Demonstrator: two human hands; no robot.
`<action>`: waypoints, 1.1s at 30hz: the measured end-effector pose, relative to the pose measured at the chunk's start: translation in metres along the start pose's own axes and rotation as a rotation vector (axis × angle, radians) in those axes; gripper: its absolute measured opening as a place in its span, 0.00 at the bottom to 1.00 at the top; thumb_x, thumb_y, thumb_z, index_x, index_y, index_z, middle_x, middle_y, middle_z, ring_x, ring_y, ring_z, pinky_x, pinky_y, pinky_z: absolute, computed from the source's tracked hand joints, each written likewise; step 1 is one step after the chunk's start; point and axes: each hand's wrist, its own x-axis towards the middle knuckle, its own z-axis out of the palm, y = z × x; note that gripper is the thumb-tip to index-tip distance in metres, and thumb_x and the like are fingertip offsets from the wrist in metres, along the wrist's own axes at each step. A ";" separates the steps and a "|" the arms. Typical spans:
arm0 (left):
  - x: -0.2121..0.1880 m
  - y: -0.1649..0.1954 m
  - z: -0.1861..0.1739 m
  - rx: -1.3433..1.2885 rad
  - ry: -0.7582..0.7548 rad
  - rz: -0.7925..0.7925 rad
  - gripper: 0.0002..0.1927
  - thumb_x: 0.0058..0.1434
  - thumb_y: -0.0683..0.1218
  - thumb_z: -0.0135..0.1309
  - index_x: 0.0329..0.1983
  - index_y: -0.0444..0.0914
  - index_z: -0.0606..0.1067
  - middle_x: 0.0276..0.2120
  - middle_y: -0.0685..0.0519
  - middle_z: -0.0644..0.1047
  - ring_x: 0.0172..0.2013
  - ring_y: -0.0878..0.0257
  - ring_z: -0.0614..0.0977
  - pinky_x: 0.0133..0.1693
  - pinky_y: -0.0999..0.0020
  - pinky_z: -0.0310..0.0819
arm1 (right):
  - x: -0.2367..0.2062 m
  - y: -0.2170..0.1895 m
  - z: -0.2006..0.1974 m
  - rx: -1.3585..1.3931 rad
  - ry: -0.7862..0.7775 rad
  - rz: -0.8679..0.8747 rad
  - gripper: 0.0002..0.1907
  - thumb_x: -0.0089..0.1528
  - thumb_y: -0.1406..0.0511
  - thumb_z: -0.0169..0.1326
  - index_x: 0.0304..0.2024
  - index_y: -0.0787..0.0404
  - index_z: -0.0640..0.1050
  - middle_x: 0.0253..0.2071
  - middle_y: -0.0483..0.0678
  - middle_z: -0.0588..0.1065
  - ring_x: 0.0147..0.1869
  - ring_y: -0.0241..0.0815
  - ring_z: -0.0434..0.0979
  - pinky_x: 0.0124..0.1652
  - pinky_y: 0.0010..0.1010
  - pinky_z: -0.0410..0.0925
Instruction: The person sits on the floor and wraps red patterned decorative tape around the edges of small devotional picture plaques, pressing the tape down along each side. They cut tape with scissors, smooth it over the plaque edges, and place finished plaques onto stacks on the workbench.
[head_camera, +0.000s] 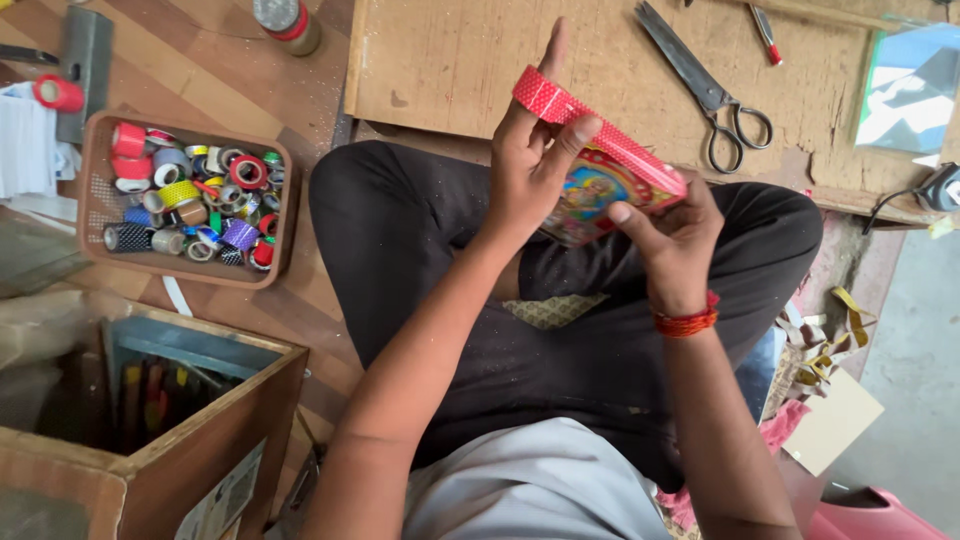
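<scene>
Red tape strip (598, 135) runs upper-left to lower-right along picture (592, 195) edge (both hands (535, 160) (675, 235) pinching).

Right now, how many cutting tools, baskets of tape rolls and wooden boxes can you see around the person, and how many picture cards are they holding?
Scissors: 1
Basket of tape rolls: 1
Wooden box: 1
Picture card, held between the left hand and right hand, with red tape along its edge: 1
Total: 4

red dotted tape (600, 135) along a multicoloured picture card (590, 195), red thread bracelet (686, 322), black trousers (420, 230), brown basket (95, 215) of many-coloured tape rolls (190, 200), brown wooden board (450, 60), grey scissors (705, 90)
</scene>
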 end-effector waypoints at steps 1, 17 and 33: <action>0.001 -0.009 -0.003 0.020 -0.021 -0.002 0.36 0.76 0.49 0.58 0.80 0.40 0.54 0.56 0.60 0.70 0.37 0.76 0.71 0.46 0.80 0.73 | 0.003 0.001 -0.008 0.002 0.012 0.049 0.22 0.64 0.69 0.66 0.58 0.67 0.73 0.51 0.49 0.79 0.54 0.36 0.80 0.56 0.29 0.74; 0.001 -0.052 -0.026 -0.190 -0.143 -0.113 0.39 0.78 0.46 0.59 0.81 0.37 0.49 0.80 0.59 0.49 0.48 0.77 0.73 0.58 0.80 0.71 | 0.048 -0.017 -0.057 -0.253 -0.371 0.349 0.23 0.60 0.78 0.61 0.57 0.72 0.74 0.49 0.54 0.81 0.52 0.37 0.83 0.53 0.28 0.77; 0.004 -0.040 -0.022 -0.248 -0.093 -0.164 0.37 0.75 0.50 0.56 0.79 0.37 0.53 0.76 0.60 0.58 0.47 0.75 0.78 0.57 0.74 0.80 | 0.122 -0.006 0.016 -0.349 -0.594 0.206 0.18 0.59 0.73 0.65 0.51 0.69 0.76 0.30 0.42 0.78 0.31 0.24 0.76 0.30 0.16 0.65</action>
